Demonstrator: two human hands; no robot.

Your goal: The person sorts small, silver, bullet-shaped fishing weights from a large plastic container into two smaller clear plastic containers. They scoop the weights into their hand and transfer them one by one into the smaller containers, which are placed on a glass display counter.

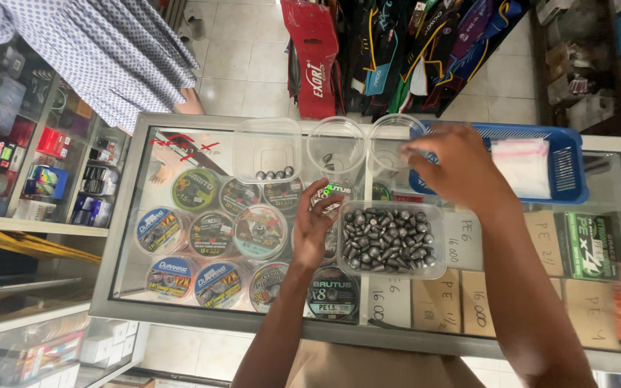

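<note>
Sinkers [388, 241], right hand [453, 164] perhaps blurred

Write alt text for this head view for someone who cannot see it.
Over a glass counter, the left hand rests beside a clear tub of grey sinkers, while the right hand reaches to round cups near a blue basket.

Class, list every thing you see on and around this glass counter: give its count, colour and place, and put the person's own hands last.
Tub of sinkers: one, clear, grey weights, counter centre.
Square tub: one, clear, few grey weights, far left.
Round cups: two, clear, far centre.
Basket: one, blue, far right.
Bag: one, clear, in basket.
Line spools: many, mixed colours, under glass.
Bystander: one, dotted garment, far left.
Left hand: beside sinker tub.
Right hand: over right cup, blurred.
</note>
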